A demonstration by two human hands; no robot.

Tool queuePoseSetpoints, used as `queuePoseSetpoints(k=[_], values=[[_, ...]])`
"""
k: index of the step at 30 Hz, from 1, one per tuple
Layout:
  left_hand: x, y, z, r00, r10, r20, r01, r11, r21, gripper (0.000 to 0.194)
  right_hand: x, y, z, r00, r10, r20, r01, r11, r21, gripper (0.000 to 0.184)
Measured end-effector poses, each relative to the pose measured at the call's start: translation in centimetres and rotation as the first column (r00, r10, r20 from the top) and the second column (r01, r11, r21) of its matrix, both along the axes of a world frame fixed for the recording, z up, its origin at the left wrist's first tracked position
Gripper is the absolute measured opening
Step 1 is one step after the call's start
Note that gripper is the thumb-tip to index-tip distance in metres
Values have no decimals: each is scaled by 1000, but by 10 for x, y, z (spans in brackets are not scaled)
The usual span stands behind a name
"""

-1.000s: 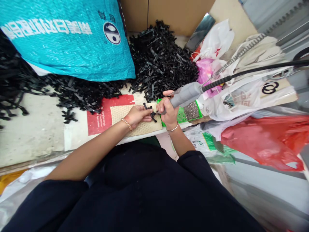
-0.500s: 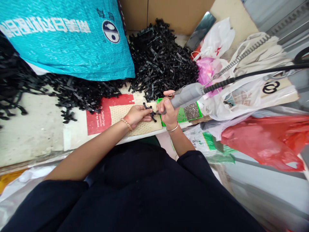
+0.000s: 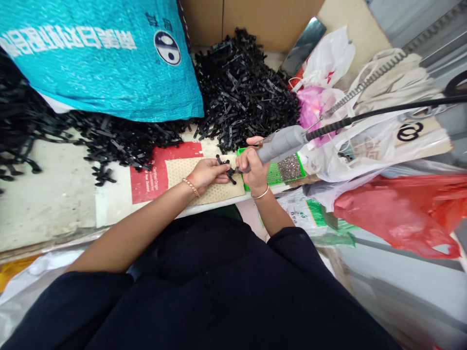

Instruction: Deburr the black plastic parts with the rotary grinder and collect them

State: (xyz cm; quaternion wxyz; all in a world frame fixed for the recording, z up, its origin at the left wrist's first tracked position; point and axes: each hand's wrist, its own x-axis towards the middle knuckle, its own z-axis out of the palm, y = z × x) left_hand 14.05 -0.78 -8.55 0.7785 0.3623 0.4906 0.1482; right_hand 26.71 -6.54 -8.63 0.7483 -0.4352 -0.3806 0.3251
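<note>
Between the thumb and fingers of my left hand point(image 3: 206, 175) is a small black plastic part point(image 3: 230, 173) with several arms, held above a beige dimpled mat point(image 3: 204, 194). My right hand point(image 3: 254, 170) is wrapped round a grey electric screwdriver point(image 3: 280, 145). Its tip points left and meets the black part; whether a screw sits at the tip is hidden. Just behind and to the right of my right hand lies a green tray point(image 3: 303, 171), with small metal screws point(image 3: 290, 168) heaped in its right part.
A large heap of black parts point(image 3: 244, 92) lies at the back, with a smaller pile point(image 3: 120, 141) to the left. A blue sack point(image 3: 109, 73) covers some parts. Plastic bags, including a red bag point(image 3: 401, 209), crowd the right. A black cable point(image 3: 383, 108) runs from the screwdriver.
</note>
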Motion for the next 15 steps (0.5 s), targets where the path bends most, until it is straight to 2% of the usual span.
queuePoseSetpoints(k=[15], values=[[0,1,-2,1000,-4,1,4,1000,9,33,-3,-1,3,1000,5,-5,-6,1000,-27,48]])
